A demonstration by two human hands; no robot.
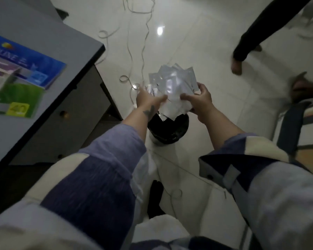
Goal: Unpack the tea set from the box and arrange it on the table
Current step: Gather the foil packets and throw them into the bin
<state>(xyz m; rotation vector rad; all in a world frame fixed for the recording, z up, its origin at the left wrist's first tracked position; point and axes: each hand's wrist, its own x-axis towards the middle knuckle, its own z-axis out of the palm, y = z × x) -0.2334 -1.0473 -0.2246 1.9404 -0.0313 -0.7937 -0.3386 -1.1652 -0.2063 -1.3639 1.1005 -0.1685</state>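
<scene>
A crumpled bundle of clear plastic wrapping (172,87) hangs over a small bin lined with a black bag (168,130) on the white floor. My left hand (148,98) grips the bundle's left side and my right hand (199,100) grips its right side. The wrapping's lower edge reaches down to the bin's mouth. No tea set piece is in view. The blue and green box (23,76) lies on the grey table (65,42) at the left.
White cables (143,42) trail across the tiled floor beyond the bin. Another person's foot and dark trouser leg (242,53) stand at the upper right. A cabinet with round knobs (65,114) sits under the table. A striped seat (300,123) is at the right.
</scene>
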